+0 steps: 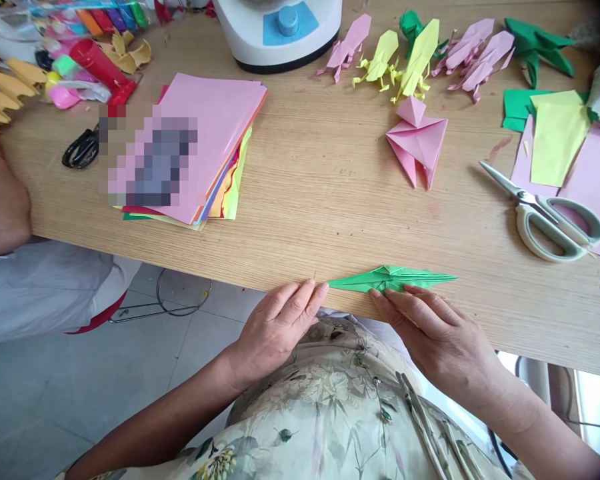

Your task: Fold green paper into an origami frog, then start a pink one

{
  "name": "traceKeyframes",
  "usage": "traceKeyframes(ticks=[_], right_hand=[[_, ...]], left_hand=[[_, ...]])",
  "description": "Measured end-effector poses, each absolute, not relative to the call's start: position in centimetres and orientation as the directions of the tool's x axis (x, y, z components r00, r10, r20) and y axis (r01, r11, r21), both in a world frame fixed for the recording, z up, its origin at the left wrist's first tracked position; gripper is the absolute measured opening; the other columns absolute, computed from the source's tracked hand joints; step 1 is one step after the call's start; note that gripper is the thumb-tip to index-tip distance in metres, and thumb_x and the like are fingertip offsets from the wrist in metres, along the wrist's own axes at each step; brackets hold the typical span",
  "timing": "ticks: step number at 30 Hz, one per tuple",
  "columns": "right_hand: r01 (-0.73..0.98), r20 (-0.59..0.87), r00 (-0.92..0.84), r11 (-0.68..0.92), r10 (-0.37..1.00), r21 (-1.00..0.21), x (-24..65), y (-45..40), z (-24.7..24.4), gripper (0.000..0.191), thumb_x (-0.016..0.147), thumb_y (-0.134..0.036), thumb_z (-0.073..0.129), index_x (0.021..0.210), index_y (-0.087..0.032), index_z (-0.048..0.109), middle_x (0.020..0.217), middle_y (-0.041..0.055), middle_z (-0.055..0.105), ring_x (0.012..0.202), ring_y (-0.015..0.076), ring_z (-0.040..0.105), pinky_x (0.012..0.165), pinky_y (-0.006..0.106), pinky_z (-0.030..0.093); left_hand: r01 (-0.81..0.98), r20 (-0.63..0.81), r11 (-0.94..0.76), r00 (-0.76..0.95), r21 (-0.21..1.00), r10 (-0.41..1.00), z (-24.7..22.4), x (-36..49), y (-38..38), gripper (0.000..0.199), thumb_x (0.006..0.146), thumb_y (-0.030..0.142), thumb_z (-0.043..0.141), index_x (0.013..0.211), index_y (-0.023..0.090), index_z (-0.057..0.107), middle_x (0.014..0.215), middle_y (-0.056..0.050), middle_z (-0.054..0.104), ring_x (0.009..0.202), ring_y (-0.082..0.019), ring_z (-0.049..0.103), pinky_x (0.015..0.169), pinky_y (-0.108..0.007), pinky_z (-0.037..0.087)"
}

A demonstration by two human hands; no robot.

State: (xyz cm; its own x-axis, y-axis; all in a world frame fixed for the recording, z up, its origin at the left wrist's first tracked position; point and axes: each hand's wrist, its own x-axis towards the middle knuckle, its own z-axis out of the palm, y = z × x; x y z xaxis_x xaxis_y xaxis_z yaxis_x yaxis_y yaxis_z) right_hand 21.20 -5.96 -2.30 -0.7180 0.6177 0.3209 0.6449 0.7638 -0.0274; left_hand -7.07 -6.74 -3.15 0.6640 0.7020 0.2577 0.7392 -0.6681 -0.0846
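A long, narrow folded green paper with pointed ends lies near the table's front edge. My left hand is at its left tip, fingers pressed together there. My right hand rests its fingertips along the paper's lower edge, around the middle, with the thumb and fingers slightly apart. Both palms hang near the table edge. A pink folded paper figure lies farther back, beyond the green piece.
Scissors and paper pieces lie at the right. Folded figures line the back beside a white appliance. A stack of coloured paper stands left of centre; another person's arm rests at the far left.
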Motion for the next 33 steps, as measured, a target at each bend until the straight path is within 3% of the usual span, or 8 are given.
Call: traceKeyframes(ticks=[13, 20, 28, 33], right_hand=[[0.662, 0.313, -0.704, 0.748, 0.638, -0.036, 21.1, -6.1, -2.3, 0.038, 0.094, -0.007, 0.049, 0.130, -0.005, 0.059, 0.106, 0.0135, 0.068, 0.106, 0.0297, 0.060, 0.086, 0.040, 0.055], [0.657, 0.327, -0.711, 0.753, 0.623, -0.006, 21.0, -6.0, -2.2, 0.036, 0.094, -0.007, 0.048, 0.127, -0.004, 0.062, 0.106, 0.0137, 0.069, 0.102, 0.0284, 0.060, 0.084, 0.039, 0.056], [0.662, 0.313, -0.713, 0.750, 0.627, 0.007, 21.0, -6.1, -2.1, 0.037, 0.095, -0.006, 0.046, 0.128, -0.003, 0.061, 0.107, 0.0138, 0.069, 0.101, 0.0277, 0.060, 0.085, 0.039, 0.056], [0.672, 0.321, -0.700, 0.740, 0.638, -0.007, 21.0, -6.1, -2.2, 0.035, 0.095, -0.007, 0.047, 0.127, -0.006, 0.062, 0.109, 0.0133, 0.068, 0.100, 0.0271, 0.060, 0.084, 0.038, 0.056]], left_hand=[[0.730, 0.283, -0.677, 0.671, -0.092, 0.685, -3.4, -7.1, -6.7, 0.046, 0.092, 0.016, 0.064, 0.136, 0.007, 0.056, 0.131, -0.010, 0.066, 0.116, -0.022, 0.057, 0.106, -0.032, 0.046], [0.761, 0.267, -0.643, 0.640, -0.090, 0.720, -2.8, -6.4, -6.2, 0.044, 0.094, 0.026, 0.063, 0.137, 0.020, 0.057, 0.127, -0.009, 0.066, 0.107, -0.022, 0.058, 0.094, -0.035, 0.051], [0.764, 0.250, -0.638, 0.638, -0.092, 0.728, -2.7, -6.5, -6.3, 0.045, 0.094, 0.029, 0.063, 0.138, 0.021, 0.057, 0.124, -0.009, 0.065, 0.108, -0.023, 0.054, 0.094, -0.036, 0.048], [0.751, 0.338, -0.659, 0.633, -0.048, 0.697, -2.8, -4.1, -5.9, 0.045, 0.093, 0.032, 0.065, 0.137, 0.028, 0.058, 0.117, -0.006, 0.064, 0.107, -0.022, 0.051, 0.102, -0.038, 0.042]])
